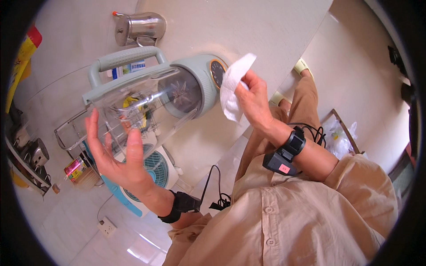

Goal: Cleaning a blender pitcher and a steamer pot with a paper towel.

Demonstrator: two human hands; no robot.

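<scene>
A blender's clear jug [146,103] stands on its pale green base [206,83], and the blades [179,91] show through its wall. The jug's green handle [128,57] faces away from me. My left hand [119,163] is at the jug's mouth with thumb and fingers spread. Part of a finger shows through the clear wall; whether it touches the rim is hard to tell. Between the thumb and fingers of my right hand [254,99] is a crumpled white paper towel [234,88]. It hangs right beside the black, gold-ringed dial [218,73] on the base.
Behind the blender on the pale countertop [233,30] is a stainless steel pot [141,29]. A wire rack [71,133] stands to the left. Below sit a white and turquoise fan [154,169] and a power socket [107,226]. A plastic bag [339,136] is at right.
</scene>
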